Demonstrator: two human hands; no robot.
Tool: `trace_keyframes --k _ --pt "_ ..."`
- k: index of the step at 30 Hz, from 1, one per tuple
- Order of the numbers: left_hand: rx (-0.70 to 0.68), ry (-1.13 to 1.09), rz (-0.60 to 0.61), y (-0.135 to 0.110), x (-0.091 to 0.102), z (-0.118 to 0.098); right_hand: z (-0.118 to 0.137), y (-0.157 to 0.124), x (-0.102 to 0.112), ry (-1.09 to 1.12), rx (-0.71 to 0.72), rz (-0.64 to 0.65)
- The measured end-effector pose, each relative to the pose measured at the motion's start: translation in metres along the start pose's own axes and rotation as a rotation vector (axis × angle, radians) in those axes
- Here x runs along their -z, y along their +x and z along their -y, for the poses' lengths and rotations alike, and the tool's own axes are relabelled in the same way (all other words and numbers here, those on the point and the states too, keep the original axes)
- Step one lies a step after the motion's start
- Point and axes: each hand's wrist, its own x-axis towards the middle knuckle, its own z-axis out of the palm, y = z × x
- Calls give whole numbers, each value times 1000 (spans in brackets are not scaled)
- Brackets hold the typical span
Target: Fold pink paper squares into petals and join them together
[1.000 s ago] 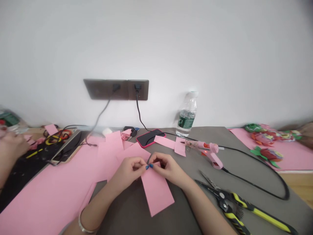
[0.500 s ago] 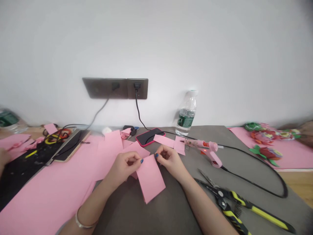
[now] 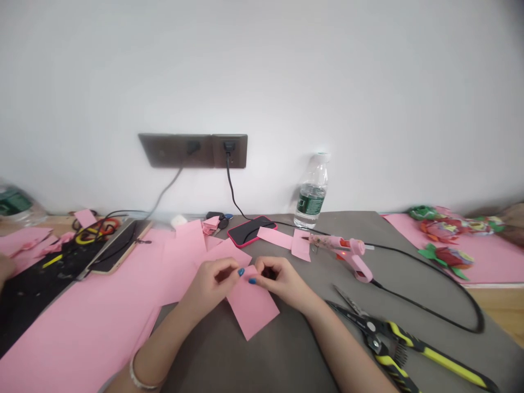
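A small rectangular piece of pink paper (image 3: 252,310) slants down between my hands over the grey table. My left hand (image 3: 216,281) pinches its upper left edge between thumb and finger. On the upper right edge, my right hand (image 3: 282,278) pinches the same paper, its thumb close to the left thumb. Other pink paper sheets (image 3: 184,259) lie behind and left of my left hand. A phone in a red case (image 3: 250,231) rests just beyond my hands, with pink paper strips (image 3: 277,238) beside it.
To the right lie a pink glue gun (image 3: 346,252) with its black cord, and yellow-black pruning shears (image 3: 372,327). A water bottle (image 3: 311,199) stands by the wall. Paper flowers (image 3: 450,256) are far right. Another person's hand (image 3: 5,267) shows at the left edge.
Both thumbs have come closer together along the paper's top edge, and the top now looks bent between them. The surrounding things stay where they were.
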Motion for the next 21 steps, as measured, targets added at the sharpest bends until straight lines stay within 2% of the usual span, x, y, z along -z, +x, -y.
trace_keyframes --k 3,11,15,21 --pt "-13 50 -5 -1 0 -1 1 1 0 27 -13 9" --pt "-18 100 -64 1 7 4 -2 4 5 107 -21 -83" --pt "-23 111 -82 2 8 4 -1 4 5 137 -32 -74" --pt "-20 92 -43 2 8 5 0 5 5 131 -34 -95"
